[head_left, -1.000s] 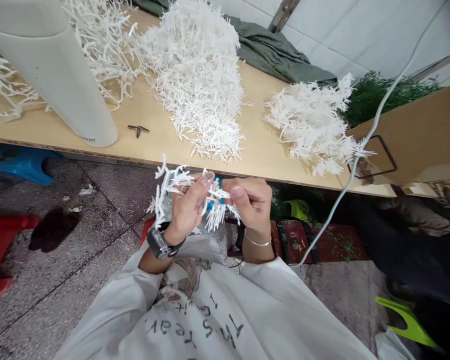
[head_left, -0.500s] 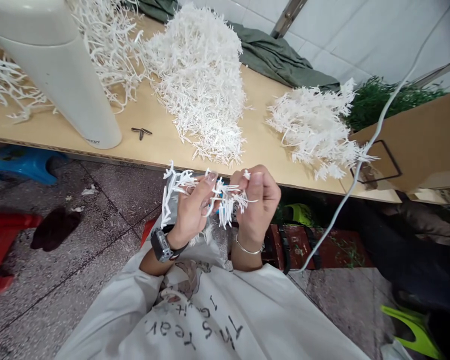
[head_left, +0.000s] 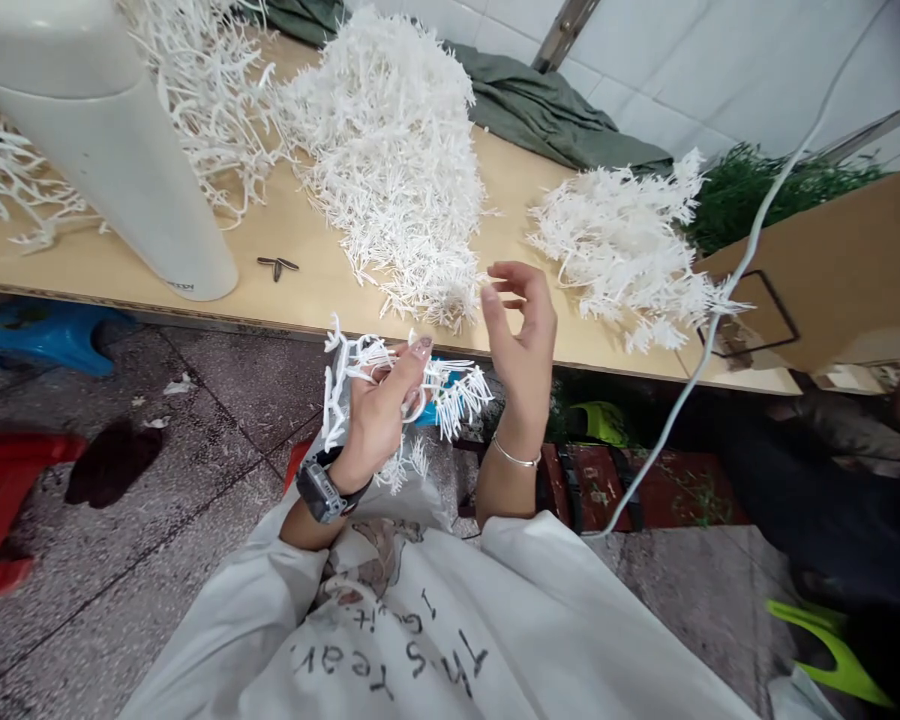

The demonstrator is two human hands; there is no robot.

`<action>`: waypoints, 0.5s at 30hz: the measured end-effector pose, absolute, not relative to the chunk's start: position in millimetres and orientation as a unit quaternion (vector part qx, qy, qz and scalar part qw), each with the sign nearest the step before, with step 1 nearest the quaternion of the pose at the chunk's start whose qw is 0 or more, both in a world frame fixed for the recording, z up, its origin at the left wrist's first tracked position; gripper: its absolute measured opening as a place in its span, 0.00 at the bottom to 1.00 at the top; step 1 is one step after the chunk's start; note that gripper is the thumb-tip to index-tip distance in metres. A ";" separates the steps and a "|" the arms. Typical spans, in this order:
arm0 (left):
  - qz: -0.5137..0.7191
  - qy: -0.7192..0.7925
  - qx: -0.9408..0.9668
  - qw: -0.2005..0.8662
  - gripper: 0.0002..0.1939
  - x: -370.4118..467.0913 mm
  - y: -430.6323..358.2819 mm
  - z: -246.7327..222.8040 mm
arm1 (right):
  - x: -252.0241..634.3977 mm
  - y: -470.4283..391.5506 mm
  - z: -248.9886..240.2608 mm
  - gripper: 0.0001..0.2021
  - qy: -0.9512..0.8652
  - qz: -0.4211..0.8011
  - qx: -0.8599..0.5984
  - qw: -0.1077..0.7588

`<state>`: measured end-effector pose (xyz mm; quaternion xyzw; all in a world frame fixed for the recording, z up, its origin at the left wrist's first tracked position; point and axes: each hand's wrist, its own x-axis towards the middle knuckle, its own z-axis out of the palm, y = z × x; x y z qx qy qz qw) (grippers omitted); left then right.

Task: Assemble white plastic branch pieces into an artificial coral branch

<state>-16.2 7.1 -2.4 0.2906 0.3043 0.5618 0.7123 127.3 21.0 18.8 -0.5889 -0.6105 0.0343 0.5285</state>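
My left hand (head_left: 382, 400), with a watch at its wrist, is closed around a white plastic branch (head_left: 461, 395) whose fine sprigs stick out on both sides, over my lap. My right hand (head_left: 523, 335), a bangle on its wrist, is raised by the table's front edge. Its fingers are curved and apart, and nothing shows between them. Just beyond it lies a tall heap of small white sprigs (head_left: 397, 170). A smaller pile of white branches (head_left: 619, 250) sits to the right of that hand.
A white bottle (head_left: 112, 160) stands at the table's left, before bare white stems (head_left: 202, 100). Sunflower seeds (head_left: 277, 267) lie beside it. Green cloth (head_left: 540, 105) runs along the back. A white cable (head_left: 690, 390) hangs in front of a cardboard box (head_left: 855, 270). Red (head_left: 15, 480) and blue (head_left: 52, 335) stools stand left.
My right hand has left the branch, moved up and forward toward the sprig heap, and opened its fingers. My left hand keeps its hold in nearly the same place.
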 end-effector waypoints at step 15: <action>0.508 0.171 0.373 0.758 0.29 -17.6 -14.2 -2.5 | 79.8 -29.8 22.8 0.16 -0.584 0.391 -0.317 0.637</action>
